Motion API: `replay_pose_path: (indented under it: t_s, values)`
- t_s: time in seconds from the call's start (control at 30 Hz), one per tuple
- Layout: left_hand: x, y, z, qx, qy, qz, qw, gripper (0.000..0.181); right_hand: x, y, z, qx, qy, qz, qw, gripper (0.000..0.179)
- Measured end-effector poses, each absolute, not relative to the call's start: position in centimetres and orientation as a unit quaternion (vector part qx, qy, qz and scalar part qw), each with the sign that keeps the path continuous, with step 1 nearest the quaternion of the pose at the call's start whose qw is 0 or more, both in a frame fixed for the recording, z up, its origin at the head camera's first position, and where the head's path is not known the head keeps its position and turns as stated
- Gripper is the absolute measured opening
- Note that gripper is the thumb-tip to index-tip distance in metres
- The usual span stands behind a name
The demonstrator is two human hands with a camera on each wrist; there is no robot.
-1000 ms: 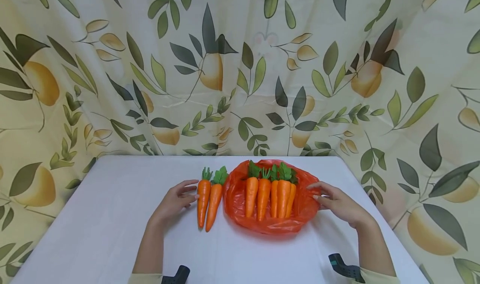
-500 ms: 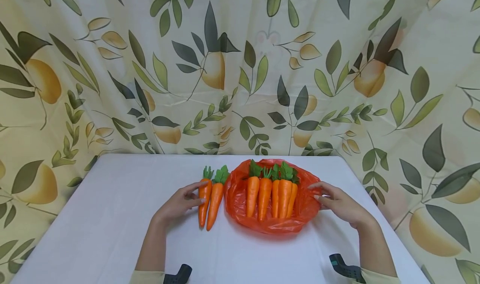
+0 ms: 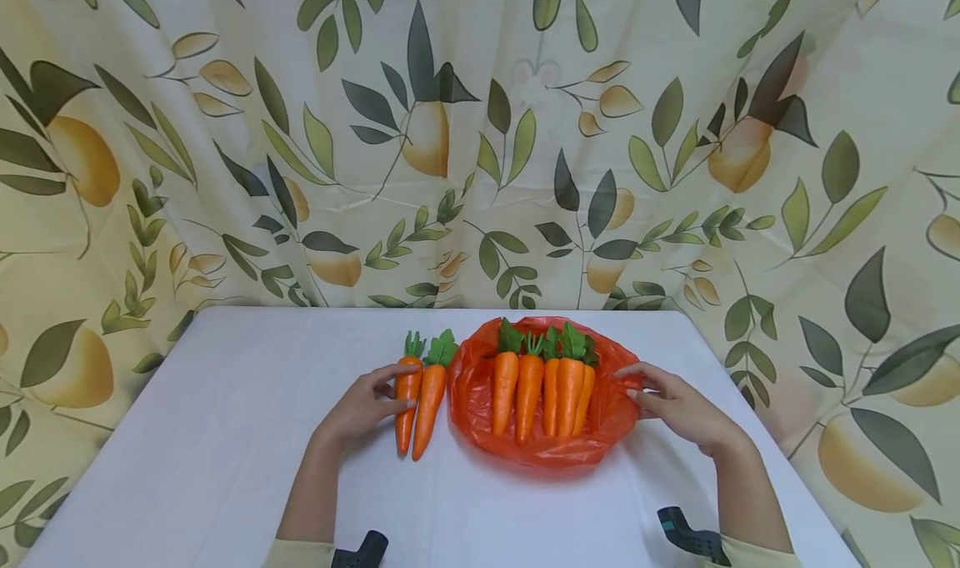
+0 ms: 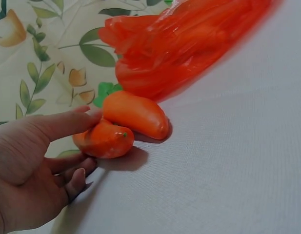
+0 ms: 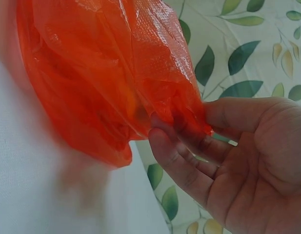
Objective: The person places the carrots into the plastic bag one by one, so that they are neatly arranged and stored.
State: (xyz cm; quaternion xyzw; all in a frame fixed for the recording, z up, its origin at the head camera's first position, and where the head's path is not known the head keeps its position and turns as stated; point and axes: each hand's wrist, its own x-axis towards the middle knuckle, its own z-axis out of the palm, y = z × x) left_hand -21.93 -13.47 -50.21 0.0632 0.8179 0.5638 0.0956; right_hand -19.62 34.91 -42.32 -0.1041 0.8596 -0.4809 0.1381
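Note:
Two orange carrots with green tops lie side by side left of the bag. My left hand (image 3: 358, 405) pinches the left carrot (image 3: 408, 387) between thumb and fingers; in the left wrist view this carrot (image 4: 113, 141) shows its tip end. Close beside it lies the other carrot (image 3: 430, 405), untouched. A red plastic bag (image 3: 476, 434) is spread open, with several carrots (image 3: 528, 397) inside, tops pointing to the back. At the bag's right edge my right hand (image 3: 678, 405) pinches the thin plastic, and in the right wrist view the bag (image 5: 91, 87) covers some fingertips.
Everything sits on a white-covered table (image 3: 225, 434). Behind it hangs a curtain (image 3: 480, 218) printed with leaves and fruit. A dark wrist device (image 3: 363, 551) is strapped near the left sleeve, and a similar device (image 3: 693, 539) near the right.
My left hand has moved right and its fingers have come over the left carrot, which they now pinch. The right hand has stayed at the bag's edge.

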Motion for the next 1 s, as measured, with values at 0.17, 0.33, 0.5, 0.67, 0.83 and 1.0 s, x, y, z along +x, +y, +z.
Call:
replay_pose_path:
  t_s: [0.17,0.33,0.5,0.67,0.83,1.0]
  values:
    - [-21.7,-13.4,-50.0,0.056,0.822,0.562,0.079,0.051,-19.6,34.9,-42.2,-0.105,0.859,-0.482,0.139,0.036]
    - [-21.5,-13.3,-49.8,0.036,0.823,0.562,0.076,0.051,-19.6,35.1,-42.3,-0.107,0.859,-0.481,0.138,0.036]
    - [-21.4,-13.4,-49.6,0.02,0.815,0.575,0.068,0.051,-19.6,35.1,-42.3,-0.103,0.858,-0.483,0.143,0.037]
    - [-21.5,-13.5,-49.4,-0.006,0.818,0.572,0.054,0.049,-19.6,35.0,-42.3,-0.103,0.858,-0.482,0.142,0.037]
    - [-21.5,-13.6,-49.3,-0.021,0.824,0.563,0.056,0.048,-19.6,35.0,-42.2,-0.104,0.859,-0.481,0.142,0.037]
    - [-21.5,-13.6,-49.1,-0.021,0.824,0.564,0.056,0.048,-19.7,35.0,-42.1,-0.105,0.859,-0.48,0.143,0.036]
